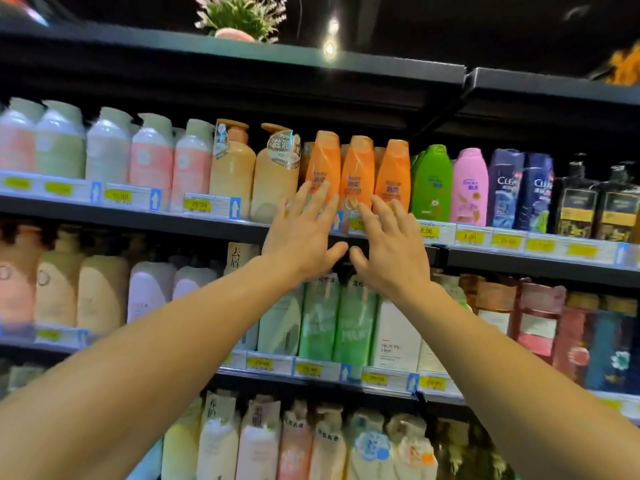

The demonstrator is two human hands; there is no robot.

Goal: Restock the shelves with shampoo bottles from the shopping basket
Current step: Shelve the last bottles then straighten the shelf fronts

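Three orange shampoo bottles [357,168] stand upright in a row on the upper shelf [138,218], near the middle of the view. My left hand [304,233] is raised in front of the left orange bottle, fingers spread, its fingertips at the bottle's lower part. My right hand [388,247] is beside it, fingers spread, its fingertips at the base of the middle and right orange bottles. Neither hand holds anything. The shopping basket is out of view.
The upper shelf also carries pastel pump bottles [152,150], tan bottles [232,168], a green bottle [432,181], a pink bottle [469,187], dark blue bottles [519,188] and black pump bottles [581,202]. Lower shelves [322,374] are packed with bottles. Yellow price tags line the shelf edges.
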